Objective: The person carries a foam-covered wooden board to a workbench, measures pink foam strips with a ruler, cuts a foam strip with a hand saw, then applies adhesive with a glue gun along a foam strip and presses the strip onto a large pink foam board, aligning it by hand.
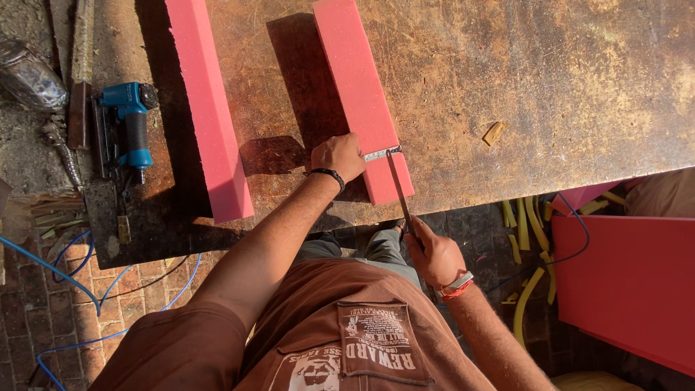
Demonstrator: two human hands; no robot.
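Near the table edge (pixel 463 194), left hand (pixel 337 157) pins foam strip (pixel 360 94).

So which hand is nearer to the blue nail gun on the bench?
Left. The left hand presses on the pink foam strip, which lies to the right of the blue nail gun. The right hand is farther off, past the bench edge, gripping a thin blade.

You have two pink foam strips (pixel 360 94) (pixel 208 108) on the desk (pixel 543 87), one blue nail gun (pixel 129 123) at nine o'clock, and one blade (pixel 398 188).
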